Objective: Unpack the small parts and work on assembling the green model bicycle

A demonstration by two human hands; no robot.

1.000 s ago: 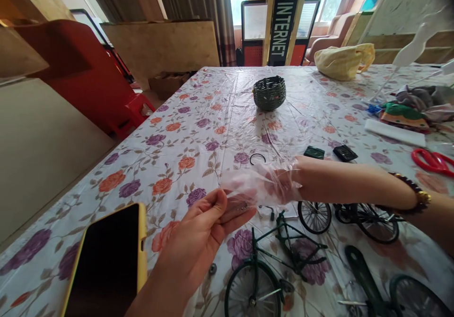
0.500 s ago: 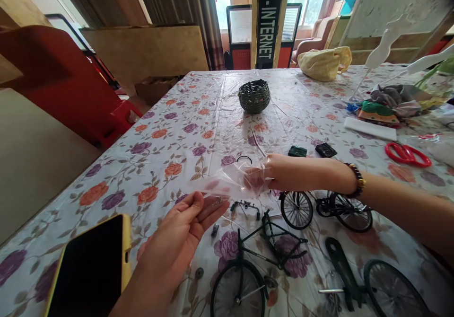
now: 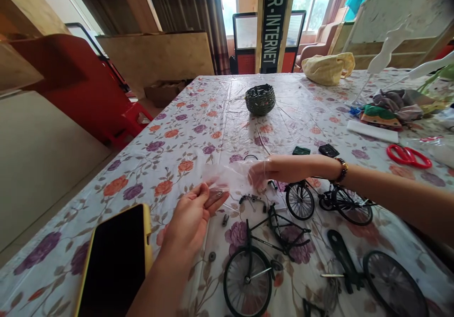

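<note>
Plastic bag [image 3: 230,174] is over the bench [image 3: 227,132] between both hands, left hand [image 3: 187,215] pinching its end, right hand [image 3: 275,168] partly inside, grip can't tell; both just shifted, uncovering the small handlebar [image 3: 264,208], apparently leaving it easier to reach.

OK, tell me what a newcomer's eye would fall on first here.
Probably the phone in its bright yellow case, lying at the lower left, or the red-handled scissors over on the right. Next would likely come the middle, where the left hand pinches a clear bag and the right hand is inside it. Just below lies a small green bicycle frame with one wheel.
</note>
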